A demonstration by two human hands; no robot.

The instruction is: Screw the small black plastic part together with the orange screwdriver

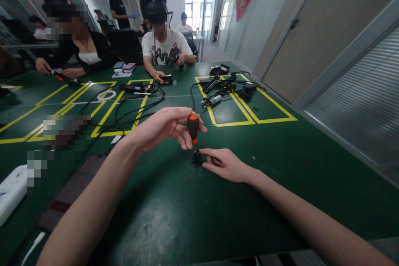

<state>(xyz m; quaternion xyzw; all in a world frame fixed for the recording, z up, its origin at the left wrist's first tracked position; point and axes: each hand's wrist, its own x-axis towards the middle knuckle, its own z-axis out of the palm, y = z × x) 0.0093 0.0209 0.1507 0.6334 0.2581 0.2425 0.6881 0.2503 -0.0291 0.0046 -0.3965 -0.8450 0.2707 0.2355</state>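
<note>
My left hand (173, 126) is closed around a screwdriver (193, 126) with a dark grey and orange handle. The screwdriver stands upright, tip down, above a small black round part (197, 158) with a narrow neck and a wider base. That part rests on the green table (162, 216). From the right, my right hand (226, 164) grips its side, the index finger at the neck and the thumb lower by the base. The tip of the screwdriver is too small to make out clearly.
Black cables and a silver-black tool (212, 100) lie inside yellow tape outlines ahead. At left are a white power strip (12, 191), a dark flat device (77, 187) and a white tape ring (106, 95). Across the table, a person in a white shirt (165, 45) handles a black tool.
</note>
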